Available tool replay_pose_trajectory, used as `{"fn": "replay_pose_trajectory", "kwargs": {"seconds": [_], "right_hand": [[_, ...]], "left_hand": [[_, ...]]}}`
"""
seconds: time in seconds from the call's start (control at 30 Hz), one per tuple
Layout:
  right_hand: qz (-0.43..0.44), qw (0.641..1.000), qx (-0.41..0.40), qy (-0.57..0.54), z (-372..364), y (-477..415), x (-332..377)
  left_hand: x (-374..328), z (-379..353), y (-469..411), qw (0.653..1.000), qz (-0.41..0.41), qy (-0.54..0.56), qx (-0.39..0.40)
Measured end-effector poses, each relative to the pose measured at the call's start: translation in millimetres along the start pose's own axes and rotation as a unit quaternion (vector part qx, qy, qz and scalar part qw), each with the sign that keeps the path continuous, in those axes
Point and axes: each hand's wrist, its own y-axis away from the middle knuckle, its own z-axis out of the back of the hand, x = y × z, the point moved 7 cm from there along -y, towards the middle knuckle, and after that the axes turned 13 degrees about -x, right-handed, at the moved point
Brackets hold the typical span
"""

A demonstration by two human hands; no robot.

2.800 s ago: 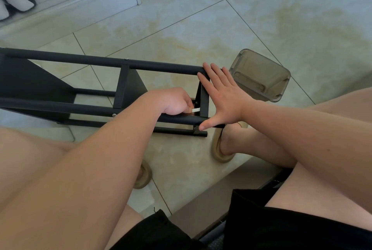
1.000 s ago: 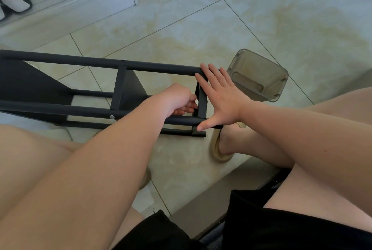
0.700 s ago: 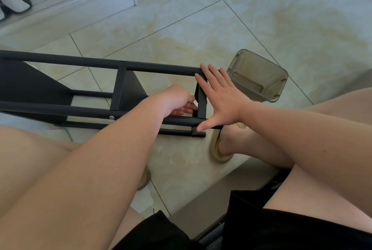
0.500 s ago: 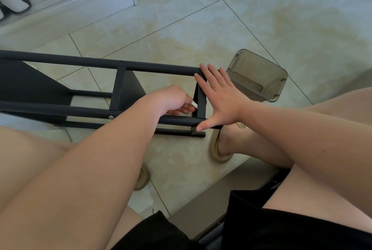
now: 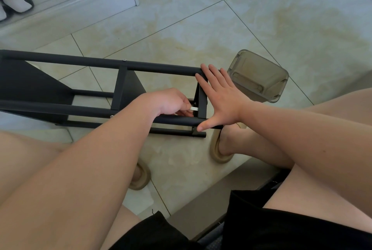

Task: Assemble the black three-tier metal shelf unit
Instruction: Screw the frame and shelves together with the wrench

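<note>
L hand (image 5: pixel 173 102) pinching pale key (image 5: pixel 194 108) just inside shelf end bar (image 5: pixel 202 107); key visible again, prob. another bolt turn. R hand (image 5: pixel 220 96) flat, bracing bar.

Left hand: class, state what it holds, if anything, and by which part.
The left hand pinches a small pale tool by its near end; the free end points at the shelf frame. Which kind of tool cannot be told.

I saw soft, even light on the pale glossy floor tiles (image 5: pixel 281 18), with faint shadows; focus was sharp, straight lines bending toward the edges.
</note>
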Motion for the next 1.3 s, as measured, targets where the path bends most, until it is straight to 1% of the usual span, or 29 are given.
{"fn": "replay_pose_trajectory", "kwargs": {"seconds": [0.23, 0.43, 0.5, 0.6, 0.67, 0.73, 0.8, 0.83, 0.9, 0.93, 0.97, 1.0, 1.03, 1.1, 1.17, 1.23, 1.3], "right_hand": [[-0.001, 1.000, 0.000, -0.003, -0.3, 0.6, -1.0], [0.004, 1.000, 0.001, -0.002, -1.1, 0.4, -0.5], [0.003, 1.000, 0.005, -0.001, -1.0, 0.3, -0.9], [0.002, 1.000, 0.018, -0.003, -0.8, -1.5, -1.8], [0.000, 0.999, 0.043, -0.020, 1.4, -3.8, -2.8], [-0.020, 0.995, 0.071, -0.069, 9.5, -6.9, -5.4], [-0.049, 0.989, 0.063, -0.127, 23.7, -13.7, -10.8], [-0.052, 0.988, 0.035, -0.139, 32.4, -18.9, -13.6], [-0.052, 0.991, -0.025, -0.125, 46.4, -31.2, -20.3], [-0.064, 0.990, -0.029, -0.120, 49.3, -37.6, -24.4], [-0.083, 0.989, -0.010, -0.122, 48.9, -43.6, -28.7], [-0.102, 0.986, 0.026, -0.130, 46.1, -48.4, -32.5], [-0.118, 0.981, 0.070, -0.136, 41.2, -51.5, -35.3], [-0.131, 0.973, 0.139, -0.128, 33.1, -56.2, -39.0], [-0.133, 0.970, 0.167, -0.114, 29.5, -63.0, -41.1], [-0.129, 0.969, 0.181, -0.106, 24.8, -72.4, -43.6], [-0.129, 0.967, 0.193, -0.104, 20.4, -79.6, -47.2]], "left_hand": [[-3.3, 5.4, 2.6, 0.991, -0.034, -0.128, -0.013], [-6.4, 2.6, 3.6, 0.984, -0.044, -0.172, 0.008], [-8.1, 4.1, 4.0, 0.981, -0.052, -0.186, 0.003], [-2.9, 14.7, 2.2, 0.971, -0.037, -0.234, -0.026], [1.5, 25.7, -1.5, 0.965, -0.015, -0.254, -0.063], [-1.5, 38.9, -4.4, 0.968, -0.008, -0.216, -0.124], [-13.9, 54.2, -4.6, 0.964, -0.033, -0.166, -0.206], [-21.5, 62.5, -3.6, 0.956, -0.051, -0.148, -0.249], [-37.0, 80.0, -1.5, 0.931, -0.089, -0.140, -0.324], [-43.8, 89.2, -1.2, 0.917, -0.106, -0.148, -0.355], [-50.0, 98.3, -1.1, 0.905, -0.118, -0.161, -0.377], [-53.6, 106.6, -3.2, 0.897, -0.124, -0.178, -0.386], [-55.3, 113.2, -7.0, 0.895, -0.126, -0.196, -0.380], [-54.4, 122.6, -20.8, 0.903, -0.122, -0.238, -0.336], [-47.6, 130.0, -39.3, 0.911, -0.110, -0.278, -0.285], [-39.3, 134.5, -55.4, 0.921, -0.086, -0.293, -0.241], [-32.9, 129.6, -65.9, 0.923, -0.065, -0.328, -0.190]]}}
